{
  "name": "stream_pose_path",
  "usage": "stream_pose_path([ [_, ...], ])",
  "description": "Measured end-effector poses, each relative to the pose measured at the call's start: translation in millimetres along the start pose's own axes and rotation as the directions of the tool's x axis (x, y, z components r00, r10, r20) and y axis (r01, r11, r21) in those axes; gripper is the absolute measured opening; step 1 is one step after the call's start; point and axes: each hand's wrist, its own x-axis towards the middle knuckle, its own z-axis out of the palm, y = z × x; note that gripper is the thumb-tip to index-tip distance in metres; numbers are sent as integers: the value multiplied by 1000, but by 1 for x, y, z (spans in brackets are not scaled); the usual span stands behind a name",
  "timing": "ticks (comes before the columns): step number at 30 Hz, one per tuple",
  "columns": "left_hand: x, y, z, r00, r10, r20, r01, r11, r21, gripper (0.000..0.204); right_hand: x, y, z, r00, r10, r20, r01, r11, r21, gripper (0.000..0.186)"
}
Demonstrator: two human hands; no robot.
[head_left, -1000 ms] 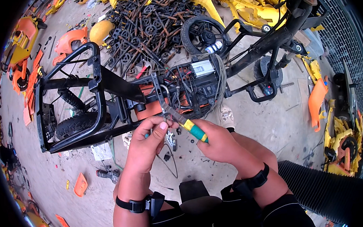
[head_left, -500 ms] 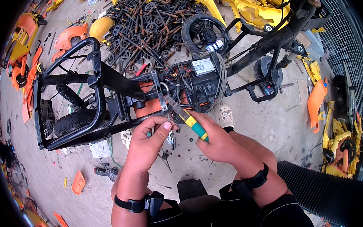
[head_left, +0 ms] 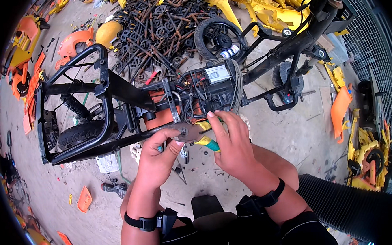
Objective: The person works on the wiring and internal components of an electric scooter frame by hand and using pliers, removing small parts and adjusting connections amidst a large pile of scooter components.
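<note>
My right hand [head_left: 231, 149] is wrapped round pliers [head_left: 187, 133] with yellow-and-green handles, turned so the worn metal jaws lie at my left fingertips. My left hand [head_left: 161, 156] pinches at the jaws on what looks like a thin cable, whose end is hidden; grey cable hangs below it. Just beyond both hands is a black vehicle frame [head_left: 141, 139] with tangled wiring, an orange panel [head_left: 157, 118], a silver box [head_left: 217, 74] and a bundle of grey cables [head_left: 238, 86].
Beyond the frame lie a heap of rusty metal parts [head_left: 154, 24], a loose wheel [head_left: 218, 42] and yellow body panels [head_left: 279, 12]. Orange pieces [head_left: 341, 109] lie at both sides. A power tool [head_left: 115, 189] is on the floor left; black ribbed material [head_left: 340, 205] is at lower right.
My right hand has moved up and rolled over, swinging the pliers' jaws from pointing up-left to lying level at my left fingertips; its fingers now extend over the handles.
</note>
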Motion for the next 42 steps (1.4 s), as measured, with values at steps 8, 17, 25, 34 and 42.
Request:
stream_pose_path([
  [8,-1,6,2,1000,15,20,-15,1000,9,14,-1,-2,4,997,-4,-81,-1,998,-56,80],
  [17,-2,8,3,1000,-14,18,15,999,-42,12,-1,0,4,999,-21,-49,17,997,-81,81],
  [25,1,2,-1,995,83,61,-83,996,-10,14,-1,-1,1,999,-5,-32,2,996,-87,80],
  [34,0,5,1,978,205,45,-209,961,180,11,-4,-2,1,1000,-2,24,4,993,-119,85],
  [42,2,6,0,939,342,35,-322,839,440,15,-4,-6,-2,998,29,54,-21,988,-151,69],
])
